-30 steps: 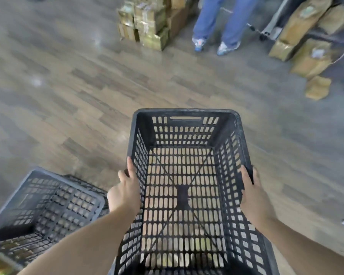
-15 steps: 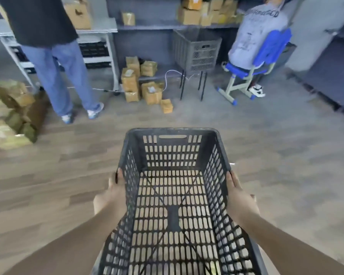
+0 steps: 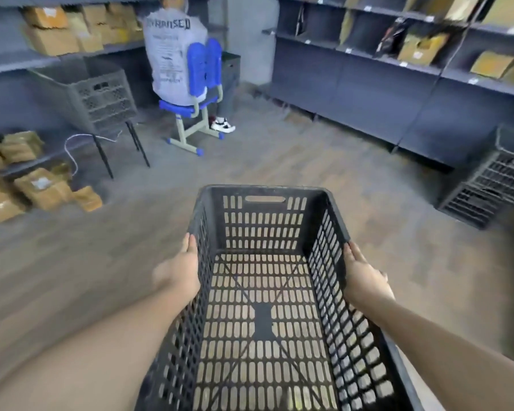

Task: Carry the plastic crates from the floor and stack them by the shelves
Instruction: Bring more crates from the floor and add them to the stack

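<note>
A black slotted plastic crate is carried out in front of the person, clear of the wooden floor, open side up and empty. The left hand grips the left rim and the right hand grips the right rim, roughly opposite each other, which keeps the long crate level and stops it swinging while walking. On each side the thumb lies along the top edge while the fingers curl round the outside of the wall (their tips are hidden behind it).

The likely destination is the stack of dark crates standing on the floor at the right, just beside the grey shelves; the carried crate is well apart from it, so the carry looks about midway.

Compared with half a second ago, the view has swung to the right: the standing person in jeans has gone from sight, the seated person on the blue chair has shifted from upper right to upper left, and the right-hand shelves with their crate stack have come into view. The grip on both rims is unchanged.
</note>
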